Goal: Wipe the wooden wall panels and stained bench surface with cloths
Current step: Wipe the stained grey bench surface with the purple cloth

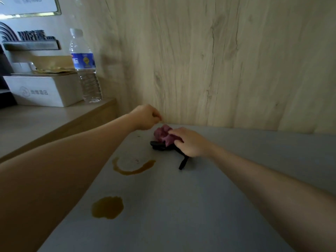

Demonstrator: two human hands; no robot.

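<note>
R hand (190, 142) is reaching to the far end of the grey bench (200, 197), fingers curling onto a crumpled pink cloth (164, 134) that is lying on top of a black cloth (158, 144) w/ a strap trailing toward the camera. L hand (145, 117) is hovering just beside, above the pile, fingers loosely curled, gripping nothing I can see. Both cloths are sitting near the wooden wall panel (218, 60). Nearer the camera, a brown ring stain (131, 169) and a brown puddle (107, 207) are waiting, unwiped. Risk, imo: lifting pink could drag the black one along, or the L forearm could sweep thru the wet stains. Water bottle (85, 66) is standing on the side shelf, well apart.
</note>
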